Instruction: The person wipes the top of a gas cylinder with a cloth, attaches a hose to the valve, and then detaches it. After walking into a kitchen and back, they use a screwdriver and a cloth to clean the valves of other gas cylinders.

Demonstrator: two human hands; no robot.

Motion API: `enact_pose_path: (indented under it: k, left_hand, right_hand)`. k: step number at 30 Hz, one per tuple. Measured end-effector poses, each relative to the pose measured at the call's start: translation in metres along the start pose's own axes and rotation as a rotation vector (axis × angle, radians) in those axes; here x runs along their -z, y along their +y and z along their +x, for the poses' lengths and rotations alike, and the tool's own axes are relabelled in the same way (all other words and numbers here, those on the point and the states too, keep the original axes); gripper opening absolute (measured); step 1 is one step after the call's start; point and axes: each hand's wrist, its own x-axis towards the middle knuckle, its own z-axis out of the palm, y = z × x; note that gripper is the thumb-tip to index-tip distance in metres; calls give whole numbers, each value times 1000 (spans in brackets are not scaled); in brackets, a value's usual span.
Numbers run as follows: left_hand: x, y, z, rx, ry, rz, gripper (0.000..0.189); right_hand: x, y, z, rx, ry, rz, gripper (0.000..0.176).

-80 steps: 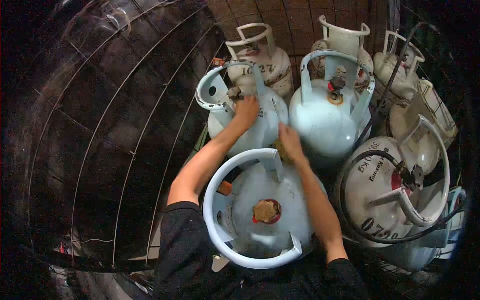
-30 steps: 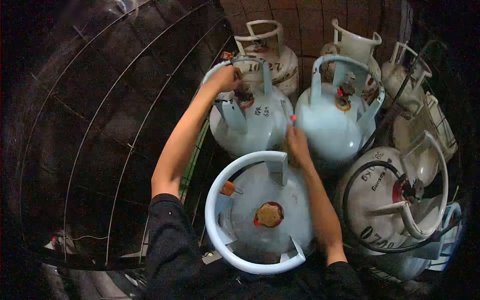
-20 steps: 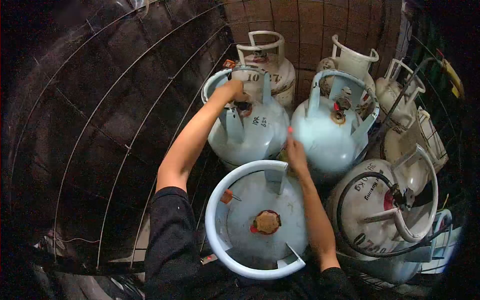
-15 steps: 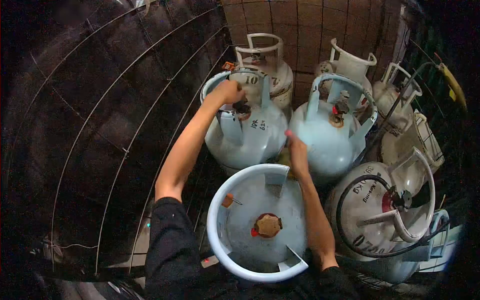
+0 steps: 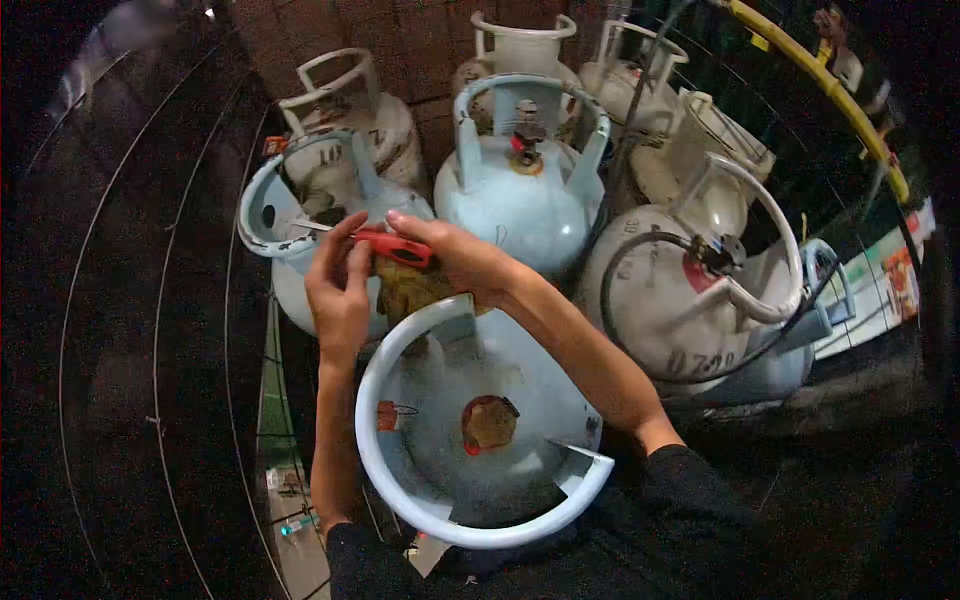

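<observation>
In front of me both hands meet at a pair of red-handled scissors (image 5: 397, 246), the thin metal blade pointing left. My left hand (image 5: 338, 290) pinches them near the blade end with fingers and thumb. My right hand (image 5: 465, 255) closes around the handle end, its fingers partly hidden. Below stands a pale blue gas cylinder (image 5: 530, 375) with a round collar, a brown-capped valve (image 5: 488, 424) and an orange tag (image 5: 387, 416). Just beyond the hands is another gas cylinder (image 5: 300, 285) with a chipped blue collar (image 5: 258, 237); the blade overlaps its top.
A light blue cylinder (image 5: 515, 215) stands behind my right hand. At right is a grey-white cylinder (image 5: 650, 290) with a black hose (image 5: 606, 290). Several whitish cylinders (image 5: 385, 140) line the back. Wire mesh (image 5: 160, 330) runs along the left, and a yellow pipe (image 5: 800, 60) crosses upper right.
My view has swung right. My left hand has left the far-left cylinder's collar and come back to my right hand. The scissors now show plainly between both hands.
</observation>
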Motion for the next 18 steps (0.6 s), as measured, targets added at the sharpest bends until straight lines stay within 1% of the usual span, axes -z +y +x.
enact_pose_path:
  k: [1, 3, 4, 5, 6, 7, 9, 10, 11, 12, 13, 14, 15, 16, 17, 18]
  left_hand:
    - [3, -3, 0, -93, 64, 54, 25]
    - [12, -9, 1, -200, 175, -51, 27]
    - [16, -2, 0, -189, 206, -214, 30]
    - [22, 8, -1, -169, 240, -374, 33]
    - [32, 9, -2, -130, 237, -444, 38]
    - [39, 11, -4, -91, 151, -547, 36]
    - [32, 19, -2, 24, 22, -355, 39]
    - [32, 10, -9, -25, -98, -40, 45]
    - [35, 1, -17, 58, -228, 79, 50]
    - [31, -5, -25, 102, -151, 24, 51]
    - [26, -10, -30, 141, -73, -31, 52]
    - [30, -24, -34, 144, -73, -37, 52]
    - [35, -41, -39, 88, 70, -20, 52]
    - [40, -51, -45, 33, 218, -5, 53]
    - [48, -45, -53, 37, 220, -13, 53]
    - [57, -33, -66, 176, 330, -85, 52]
  right_hand:
    - [6, 2, 2, 11, 24, 0, 53]
    - [21, 1, 7, -39, 177, -396, 45]
    - [17, -5, -2, 59, 78, -336, 41]
    - [11, -14, -10, 115, 80, -400, 38]
    - [8, -23, -13, 184, 44, -336, 36]
    - [4, -33, -14, 253, 1, -280, 34]
    - [-21, -56, -11, 359, -89, -472, 33]
    - [-38, -62, -10, 346, -83, -473, 33]
    - [-54, -67, -8, 410, -141, -644, 32]
    - [-67, -70, -6, 472, -203, -816, 32]
    - [-73, -74, -3, 453, -240, -986, 34]
    - [-71, -78, 1, 439, -247, -998, 34]
    - [-65, -83, 3, 423, -252, -1008, 35]
    - [-53, -92, 3, 361, -165, -1087, 37]
    - [-33, -96, 6, 420, -25, -1243, 38]
    - [2, -98, 13, 631, 104, -1689, 38]
